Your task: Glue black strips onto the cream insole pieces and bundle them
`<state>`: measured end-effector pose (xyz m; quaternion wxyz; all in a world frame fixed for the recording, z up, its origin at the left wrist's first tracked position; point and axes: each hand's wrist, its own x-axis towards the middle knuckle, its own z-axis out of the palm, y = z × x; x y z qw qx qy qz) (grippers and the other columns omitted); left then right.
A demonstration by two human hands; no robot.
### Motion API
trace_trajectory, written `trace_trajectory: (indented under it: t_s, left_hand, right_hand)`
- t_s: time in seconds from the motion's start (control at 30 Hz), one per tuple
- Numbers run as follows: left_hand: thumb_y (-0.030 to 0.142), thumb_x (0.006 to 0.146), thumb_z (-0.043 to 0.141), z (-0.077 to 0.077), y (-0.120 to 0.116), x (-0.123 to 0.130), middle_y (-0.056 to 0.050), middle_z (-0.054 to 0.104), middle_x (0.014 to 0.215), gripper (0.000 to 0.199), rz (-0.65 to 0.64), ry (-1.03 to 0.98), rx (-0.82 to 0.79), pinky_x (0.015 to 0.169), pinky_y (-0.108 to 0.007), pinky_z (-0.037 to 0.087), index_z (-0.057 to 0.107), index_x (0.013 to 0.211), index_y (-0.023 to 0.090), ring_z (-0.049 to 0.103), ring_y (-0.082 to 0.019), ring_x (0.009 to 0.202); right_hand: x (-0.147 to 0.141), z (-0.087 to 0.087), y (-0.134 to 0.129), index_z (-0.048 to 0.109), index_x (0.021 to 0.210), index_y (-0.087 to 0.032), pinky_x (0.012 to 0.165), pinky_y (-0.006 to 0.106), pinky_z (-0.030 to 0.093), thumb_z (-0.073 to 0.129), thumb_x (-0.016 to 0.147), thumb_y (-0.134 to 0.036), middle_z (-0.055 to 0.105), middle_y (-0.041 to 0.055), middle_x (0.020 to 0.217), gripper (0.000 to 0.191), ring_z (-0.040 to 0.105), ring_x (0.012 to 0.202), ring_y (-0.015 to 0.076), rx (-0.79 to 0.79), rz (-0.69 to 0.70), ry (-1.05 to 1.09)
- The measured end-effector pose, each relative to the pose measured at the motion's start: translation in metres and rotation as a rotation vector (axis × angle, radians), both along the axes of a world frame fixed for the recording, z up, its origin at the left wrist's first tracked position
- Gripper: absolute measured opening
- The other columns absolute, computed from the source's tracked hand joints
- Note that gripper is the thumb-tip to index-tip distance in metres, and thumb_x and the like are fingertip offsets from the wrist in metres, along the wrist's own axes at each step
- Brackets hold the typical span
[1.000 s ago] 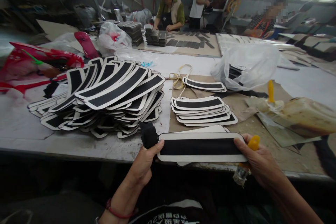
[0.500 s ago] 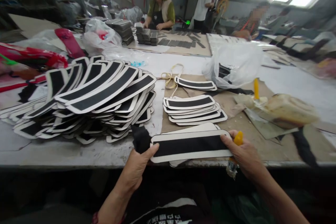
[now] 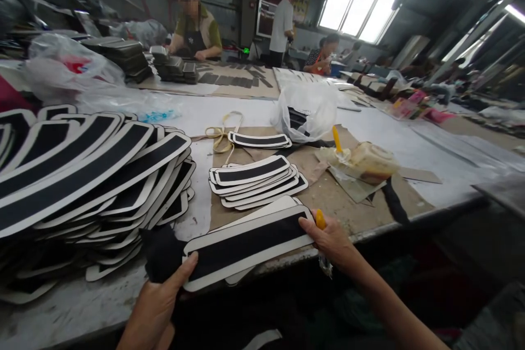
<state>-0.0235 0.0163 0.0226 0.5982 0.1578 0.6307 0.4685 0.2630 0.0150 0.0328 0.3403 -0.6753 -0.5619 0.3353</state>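
Observation:
My left hand (image 3: 159,295) grips the left end of a long white-edged black strip (image 3: 250,243), its thumb on top. A bunch of black cloth (image 3: 162,251) lies beside that hand. The strip's right end is pinched by my right hand (image 3: 328,238), which also has a yellow-handled brush (image 3: 320,219) between its fingers, bristles down. Under the held strip another white-edged piece shows at the table's front edge. Just behind is a small stack of similar strips (image 3: 252,170). A large heap of them (image 3: 115,175) fills the left side.
Behind the small stack lie more strips (image 3: 260,140), a yellow cord (image 3: 221,139) and a clear plastic bag (image 3: 307,112). A glue-stained container (image 3: 369,161) with a yellow-handled tool (image 3: 337,138) stands to the right. Across the table a person (image 3: 197,33) handles stacked dark pieces.
The view has turned to the right, so the table's things appear further left. Both hands still hold the same strip, which now looks more tilted, its left end lower.

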Motion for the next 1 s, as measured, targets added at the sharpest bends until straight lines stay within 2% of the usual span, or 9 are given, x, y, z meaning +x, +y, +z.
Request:
trace_trajectory:
  t_s: [0.17, 0.3, 0.43, 0.57, 0.7, 0.83, 0.9, 1.0]
  left_hand:
    - [0.021, 0.073, 0.071, 0.008, 0.000, 0.001, -0.005, 0.072, 0.091, 0.052, -0.014, -0.118, -0.114, 0.078, -0.037, 0.057, 0.057, 0.123, 0.022, 0.068, -0.026, 0.083]
    - [0.023, 0.073, 0.071, 0.010, 0.002, 0.002, -0.004, 0.072, 0.093, 0.047, -0.049, -0.160, -0.162, 0.065, -0.033, 0.058, 0.059, 0.118, 0.024, 0.069, -0.025, 0.078]
    - [0.019, 0.074, 0.070, 0.011, 0.005, 0.003, -0.005, 0.072, 0.091, 0.045, -0.050, -0.107, -0.162, 0.065, -0.033, 0.059, 0.059, 0.118, 0.021, 0.069, -0.024, 0.074]
    - [0.023, 0.075, 0.070, 0.012, 0.007, 0.004, -0.004, 0.072, 0.095, 0.047, -0.017, -0.117, -0.127, 0.069, -0.031, 0.059, 0.058, 0.120, 0.024, 0.069, -0.023, 0.079]
    - [0.017, 0.071, 0.072, 0.009, 0.008, 0.003, -0.006, 0.072, 0.093, 0.051, 0.001, -0.197, -0.128, 0.074, -0.035, 0.058, 0.059, 0.120, 0.022, 0.069, -0.025, 0.079]
    - [0.017, 0.073, 0.069, 0.010, 0.010, 0.005, -0.010, 0.072, 0.081, 0.044, 0.019, -0.331, -0.223, 0.068, -0.039, 0.058, 0.061, 0.117, 0.015, 0.069, -0.027, 0.072]
    - [0.019, 0.075, 0.068, 0.011, 0.012, 0.007, -0.010, 0.071, 0.077, 0.040, 0.017, -0.356, -0.214, 0.063, -0.036, 0.057, 0.063, 0.114, 0.014, 0.068, -0.026, 0.067]
    - [0.024, 0.073, 0.071, 0.008, 0.016, 0.008, -0.007, 0.070, 0.075, 0.037, -0.010, -0.275, -0.065, 0.055, -0.028, 0.054, 0.065, 0.108, 0.014, 0.064, -0.019, 0.058]
  right_hand:
    - [0.004, -0.004, 0.000, 0.054, 0.078, -0.019, 0.056, 0.024, 0.040, 0.050, 0.085, -0.052, 0.049, -0.0020, 0.066, 0.034, 0.046, 0.060, 0.0130, -0.031, 0.043, 0.099]
    - [0.007, -0.006, 0.001, 0.055, 0.081, -0.018, 0.053, 0.023, 0.039, 0.050, 0.086, -0.052, 0.051, -0.0015, 0.068, 0.034, 0.047, 0.060, 0.0129, -0.042, 0.058, 0.156]
    - [0.008, -0.003, 0.005, 0.055, 0.080, -0.018, 0.056, 0.023, 0.041, 0.050, 0.086, -0.049, 0.053, -0.0008, 0.069, 0.032, 0.049, 0.061, 0.0135, -0.020, 0.076, 0.122]
    - [0.009, -0.004, 0.009, 0.057, 0.083, -0.018, 0.060, 0.024, 0.042, 0.051, 0.085, -0.050, 0.055, -0.0001, 0.073, 0.032, 0.050, 0.065, 0.0137, -0.024, 0.093, 0.129]
    - [0.010, -0.009, 0.009, 0.054, 0.087, -0.019, 0.046, 0.021, 0.035, 0.056, 0.082, -0.055, 0.045, -0.0038, 0.064, 0.037, 0.041, 0.052, 0.0100, -0.148, 0.029, 0.364]
    - [0.011, -0.010, 0.011, 0.052, 0.088, -0.019, 0.041, 0.017, 0.027, 0.066, 0.076, -0.054, 0.038, -0.0058, 0.062, 0.040, 0.033, 0.047, 0.0063, -0.232, -0.041, 0.645]
    - [0.013, -0.009, 0.013, 0.051, 0.085, -0.019, 0.040, 0.016, 0.025, 0.068, 0.073, -0.054, 0.037, -0.0064, 0.061, 0.041, 0.029, 0.046, 0.0053, -0.253, -0.047, 0.694]
    - [0.016, -0.008, 0.016, 0.051, 0.081, -0.019, 0.040, 0.016, 0.025, 0.069, 0.073, -0.054, 0.035, -0.0067, 0.060, 0.040, 0.028, 0.047, 0.0055, -0.266, -0.051, 0.650]
